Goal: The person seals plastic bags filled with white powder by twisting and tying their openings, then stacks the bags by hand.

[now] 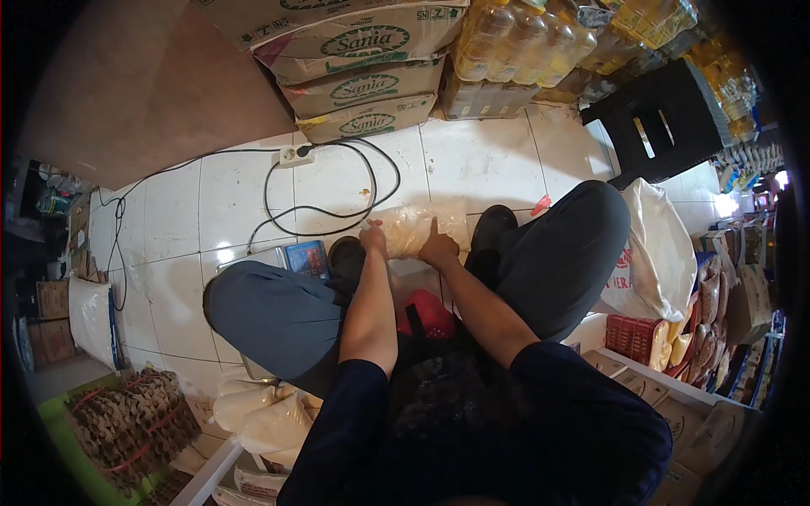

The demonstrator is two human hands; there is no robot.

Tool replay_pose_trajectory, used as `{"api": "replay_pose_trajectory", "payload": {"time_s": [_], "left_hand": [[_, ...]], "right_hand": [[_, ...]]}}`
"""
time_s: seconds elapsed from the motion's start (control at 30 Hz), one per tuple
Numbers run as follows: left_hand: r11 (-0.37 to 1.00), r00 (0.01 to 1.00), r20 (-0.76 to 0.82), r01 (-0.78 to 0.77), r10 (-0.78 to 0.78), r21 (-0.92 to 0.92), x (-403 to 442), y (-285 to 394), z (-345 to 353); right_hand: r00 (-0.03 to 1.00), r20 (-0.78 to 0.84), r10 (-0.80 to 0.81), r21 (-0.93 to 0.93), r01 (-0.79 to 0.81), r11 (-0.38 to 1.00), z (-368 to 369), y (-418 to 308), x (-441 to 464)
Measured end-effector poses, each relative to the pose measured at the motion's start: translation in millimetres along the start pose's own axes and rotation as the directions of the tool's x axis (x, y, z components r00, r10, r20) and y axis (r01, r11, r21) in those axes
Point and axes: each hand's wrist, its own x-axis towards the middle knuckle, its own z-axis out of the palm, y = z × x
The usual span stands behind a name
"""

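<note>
We find a clear plastic bag of pale contents (407, 229) directly under and between the fingers of our 2 hands, apparently on the white tiled floor (472, 160). We judge it soft, sagging, fairly weighty and slippery, with film that could tear; a full palm under each end would hold better than 1 pinched corner. Our left hand (374, 237) bends at its edge, though we cannot tell whether the fingertips pinch; our right hand (439, 247) spreads 1 finger across it. Left of the fingers sits a blue-faced rectangular object (306, 260).
</note>
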Motion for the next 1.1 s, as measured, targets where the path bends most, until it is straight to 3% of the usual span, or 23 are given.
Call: {"api": "replay_pose_trajectory", "payload": {"time_s": [0.13, 0.33, 0.53, 0.7, 0.93, 1.1], "left_hand": [[1.0, 1.0, 0.022, -0.003, 0.002, 0.01, -8, 8, -3], [0.999, 0.999, -0.005, 0.051, -0.051, -0.013, -14, 14, 0], [0.995, 0.997, 0.015, 0.078, -0.077, -0.064, -11, 9, -1], [1.0, 1.0, -0.007, -0.015, 0.015, -0.001, 10, -10, 2], [1.0, 0.999, 0.033, 0.003, -0.003, -0.002, 7, -7, 0], [0.999, 0.998, -0.049, 0.033, -0.033, 0.0, -2, 2, 3]], "right_hand": [[0.999, -0.005, 0.042, 0.057, -0.042, 0.997, 11, 1, 0], [0.991, -0.007, -0.137, 0.031, 0.137, 0.99, 34, -4, 5], [0.979, 0.018, -0.202, 0.025, 0.201, 0.979, 23, -3, 3], [0.999, 0.001, -0.049, 0.029, 0.049, 0.998, 6, 1, 4], [0.999, -0.006, 0.054, 0.076, -0.053, 0.996, 18, -1, 5], [0.987, -0.005, -0.162, 0.038, 0.162, 0.986, 31, -7, 1]]}}
